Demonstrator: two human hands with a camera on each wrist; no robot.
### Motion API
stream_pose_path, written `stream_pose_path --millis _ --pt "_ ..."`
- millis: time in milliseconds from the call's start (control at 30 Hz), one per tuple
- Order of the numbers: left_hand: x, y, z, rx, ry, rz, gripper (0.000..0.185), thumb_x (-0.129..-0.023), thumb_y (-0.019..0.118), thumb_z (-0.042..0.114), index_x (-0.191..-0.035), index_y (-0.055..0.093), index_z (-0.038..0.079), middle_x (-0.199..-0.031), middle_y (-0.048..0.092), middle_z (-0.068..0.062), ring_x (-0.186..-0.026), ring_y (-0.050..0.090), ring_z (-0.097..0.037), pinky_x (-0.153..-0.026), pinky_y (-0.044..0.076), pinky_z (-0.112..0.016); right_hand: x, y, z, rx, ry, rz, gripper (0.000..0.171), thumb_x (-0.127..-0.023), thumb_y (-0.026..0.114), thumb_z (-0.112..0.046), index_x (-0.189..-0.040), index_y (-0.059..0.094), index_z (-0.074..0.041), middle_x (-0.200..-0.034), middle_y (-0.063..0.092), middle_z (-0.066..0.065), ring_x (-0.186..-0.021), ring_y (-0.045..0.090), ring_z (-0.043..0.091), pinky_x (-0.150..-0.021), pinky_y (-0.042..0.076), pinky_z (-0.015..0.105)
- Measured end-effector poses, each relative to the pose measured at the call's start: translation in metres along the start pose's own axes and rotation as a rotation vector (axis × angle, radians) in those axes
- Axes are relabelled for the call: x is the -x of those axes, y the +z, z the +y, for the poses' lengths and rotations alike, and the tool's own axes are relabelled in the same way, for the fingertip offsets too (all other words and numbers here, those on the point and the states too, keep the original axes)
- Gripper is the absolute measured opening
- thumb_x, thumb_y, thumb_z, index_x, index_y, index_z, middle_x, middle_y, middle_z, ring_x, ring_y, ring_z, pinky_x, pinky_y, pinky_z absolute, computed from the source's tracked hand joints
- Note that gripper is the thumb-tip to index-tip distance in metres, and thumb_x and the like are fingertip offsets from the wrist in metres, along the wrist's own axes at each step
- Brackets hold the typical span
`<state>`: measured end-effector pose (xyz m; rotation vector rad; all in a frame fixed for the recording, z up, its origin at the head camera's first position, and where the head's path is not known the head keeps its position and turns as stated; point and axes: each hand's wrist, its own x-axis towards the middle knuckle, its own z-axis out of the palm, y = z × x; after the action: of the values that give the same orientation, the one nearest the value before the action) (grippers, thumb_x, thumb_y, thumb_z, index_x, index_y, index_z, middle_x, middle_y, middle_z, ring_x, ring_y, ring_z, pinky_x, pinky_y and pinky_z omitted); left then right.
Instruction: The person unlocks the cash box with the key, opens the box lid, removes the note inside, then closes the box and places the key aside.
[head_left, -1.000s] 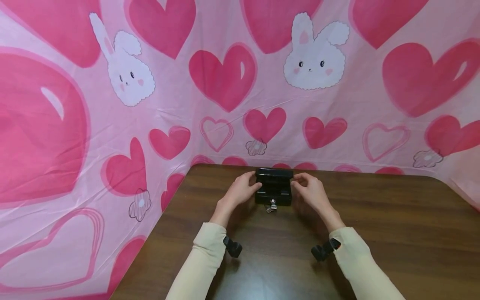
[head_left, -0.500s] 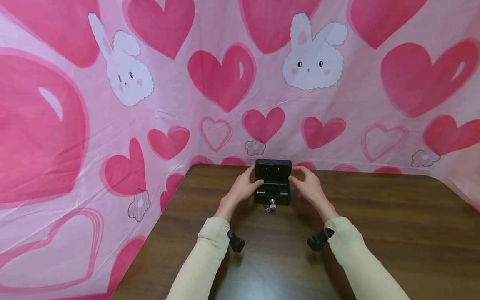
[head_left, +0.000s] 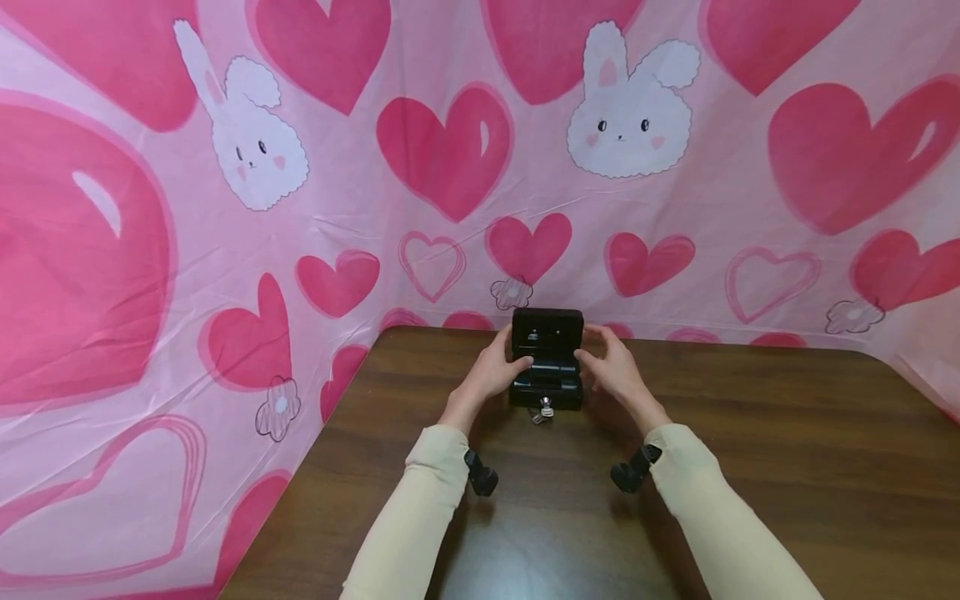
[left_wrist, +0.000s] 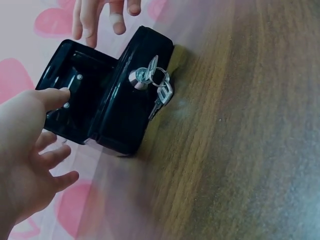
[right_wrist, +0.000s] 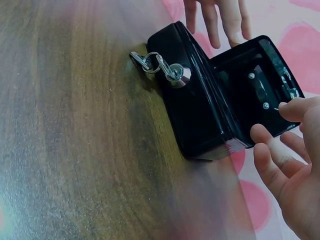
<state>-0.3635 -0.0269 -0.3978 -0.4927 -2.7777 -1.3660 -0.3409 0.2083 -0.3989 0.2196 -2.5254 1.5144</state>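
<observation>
A small black metal box (head_left: 546,388) stands near the far edge of the table, its lid (head_left: 547,335) raised upright. A key with a ring of keys (head_left: 542,410) sticks in the front lock. My left hand (head_left: 491,371) is at the box's left side, thumb resting on the lid's inner face, fingers loose. My right hand (head_left: 611,371) mirrors it on the right. The left wrist view shows the box (left_wrist: 125,115), the keys (left_wrist: 157,90) and my left hand (left_wrist: 25,145). The right wrist view shows the box (right_wrist: 200,120), the keys (right_wrist: 155,64) and my right hand (right_wrist: 295,170).
The brown wooden table (head_left: 750,467) stretches toward me and to the right. A pink cloth with hearts and bunnies (head_left: 450,167) hangs close behind the box and along the left. Small black cameras sit on my left wrist (head_left: 480,479) and right wrist (head_left: 626,477).
The lid has swung up from barely raised to upright. Both hands followed it upward and my forearms slid forward a little.
</observation>
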Motion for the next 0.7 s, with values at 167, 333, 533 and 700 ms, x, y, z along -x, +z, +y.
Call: stream_pose_path --millis 167,333,533,700 --pt "-0.001 0.004 -0.001 0.034 -0.011 0.014 0.079 -0.096 0.064 0.033 -0.159 0.021 0.012 -0.16 0.035 -0.011 -0.146 0.036 -0.028 -0.118 0.031 -0.048 -0.001 0.0 0.003 -0.01 0.002 -0.012 0.058 -0.097 0.062 -0.018 -0.149 0.037 -0.007 -0.145 0.047 0.021 -0.075 0.067 0.038 -0.055 0.056 0.045" --pt "0.003 0.013 -0.007 0.054 -0.018 0.03 0.075 -0.096 0.064 0.031 -0.158 0.025 0.013 -0.157 0.039 -0.014 -0.144 0.04 -0.03 -0.117 0.033 -0.048 0.003 0.002 0.007 0.0 0.021 -0.027 0.058 -0.097 0.062 -0.018 -0.148 0.038 -0.006 -0.146 0.046 0.021 -0.073 0.067 0.035 -0.055 0.056 0.044" --pt "0.002 0.009 -0.007 0.05 0.003 0.031 0.073 -0.096 0.064 0.031 -0.157 0.027 0.013 -0.158 0.038 -0.012 -0.145 0.039 -0.03 -0.117 0.033 -0.049 0.0 0.001 0.005 0.001 0.005 -0.023 0.058 -0.098 0.062 -0.019 -0.149 0.037 -0.007 -0.148 0.044 0.021 -0.075 0.067 0.039 -0.051 0.054 0.038" --pt "0.003 0.004 -0.009 0.008 0.018 0.019 0.071 -0.096 0.064 0.032 -0.155 0.031 0.012 -0.157 0.04 -0.012 -0.144 0.04 -0.029 -0.117 0.033 -0.047 0.003 -0.002 0.001 0.079 -0.036 -0.008 0.056 -0.097 0.063 -0.021 -0.146 0.042 -0.005 -0.143 0.048 0.023 -0.085 0.065 0.044 -0.052 0.052 0.032"
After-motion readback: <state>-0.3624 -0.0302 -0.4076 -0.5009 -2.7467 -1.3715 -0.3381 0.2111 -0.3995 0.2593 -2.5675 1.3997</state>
